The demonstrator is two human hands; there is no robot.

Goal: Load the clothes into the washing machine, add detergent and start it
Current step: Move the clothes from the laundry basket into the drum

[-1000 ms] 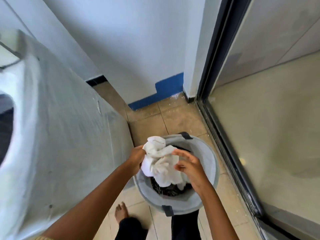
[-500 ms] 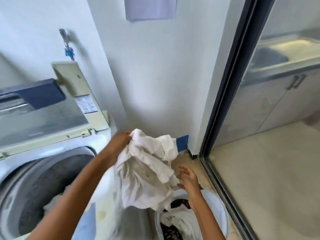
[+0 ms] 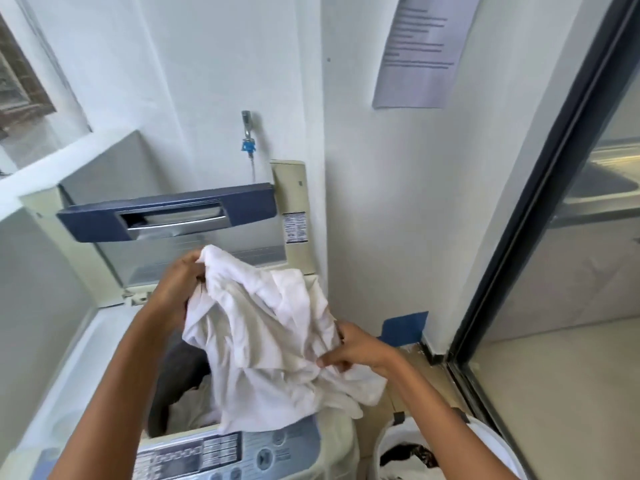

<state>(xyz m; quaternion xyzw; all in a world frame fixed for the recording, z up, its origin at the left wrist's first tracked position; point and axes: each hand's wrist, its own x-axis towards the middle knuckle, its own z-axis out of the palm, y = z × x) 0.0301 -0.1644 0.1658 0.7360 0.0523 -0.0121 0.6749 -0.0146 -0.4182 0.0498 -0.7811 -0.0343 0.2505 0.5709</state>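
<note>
A crumpled white garment [image 3: 263,341] hangs over the open top-loading washing machine [image 3: 69,393]. My left hand [image 3: 178,289] grips its upper edge, and my right hand [image 3: 356,349] pinches its lower right side. Under it the dark drum [image 3: 180,386] holds some white cloth. The machine's lid [image 3: 166,216] stands raised against the wall. The control panel [image 3: 221,452] runs along the front edge. A white laundry basket [image 3: 498,441] with dark and white clothes stands on the floor at the lower right, partly hidden by my right arm.
A tap with a blue fitting [image 3: 247,140] sticks out of the wall behind the machine. A printed notice [image 3: 422,50] hangs on the wall. A dark-framed sliding glass door [image 3: 519,220] closes off the right side. Tiled floor lies beside the basket.
The view swung up from the basket to the machine. Both hands lifted the white garment out of the basket and carried it left, over the drum; my right hand now grips it.
</note>
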